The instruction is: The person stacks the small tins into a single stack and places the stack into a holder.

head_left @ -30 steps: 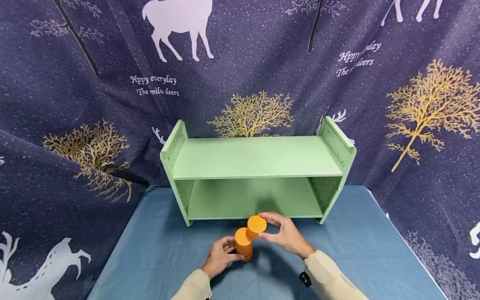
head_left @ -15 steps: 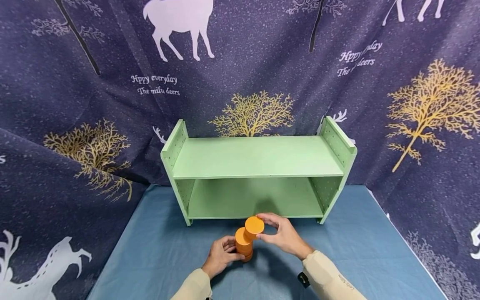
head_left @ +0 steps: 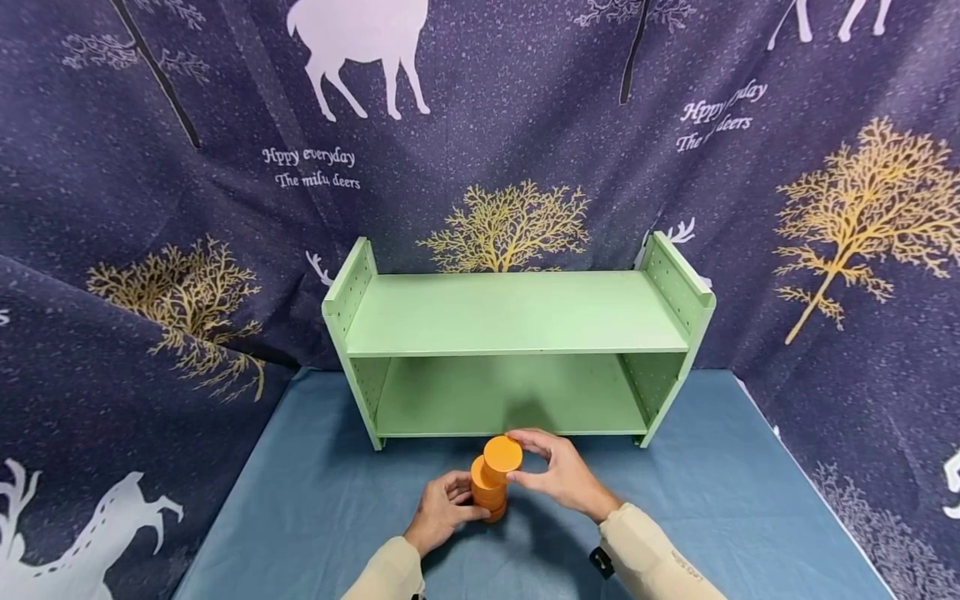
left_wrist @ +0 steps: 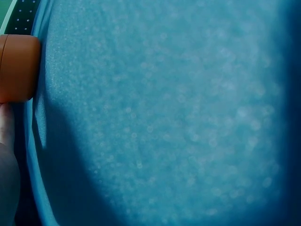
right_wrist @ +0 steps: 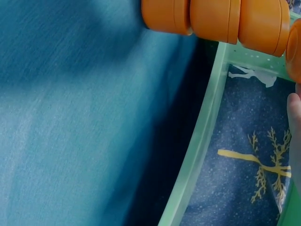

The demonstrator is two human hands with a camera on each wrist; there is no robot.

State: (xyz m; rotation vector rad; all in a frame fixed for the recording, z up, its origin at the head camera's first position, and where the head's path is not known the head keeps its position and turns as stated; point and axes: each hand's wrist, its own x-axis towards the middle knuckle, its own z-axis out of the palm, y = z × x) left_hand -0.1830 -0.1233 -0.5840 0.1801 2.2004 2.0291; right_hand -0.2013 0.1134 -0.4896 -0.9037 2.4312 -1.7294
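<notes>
Three orange round lidded tins (head_left: 488, 497) form an upright stack on the blue cloth, and my left hand (head_left: 441, 510) grips it low, thumb in front and fingers at its side. Above the stack's top and a little to its right, my right hand (head_left: 562, 473) pinches another orange round tin (head_left: 502, 453) by its right edge. The right wrist view shows the stacked tins (right_wrist: 214, 21) sideways, with part of the held tin (right_wrist: 294, 52) beside the top one; I cannot tell whether they touch. One tin (left_wrist: 19, 68) shows at the left wrist view's edge.
Just behind the hands stands a light green two-tier shelf (head_left: 517, 312) with raised side panels. Blue cloth (head_left: 300, 517) covers the table. A dark curtain (head_left: 225, 200) printed with deer and trees hangs behind and at both sides.
My right hand has moved left with its tin, which now overlaps more of the stack's top in the head view. The left hand and the stack have stayed in place.
</notes>
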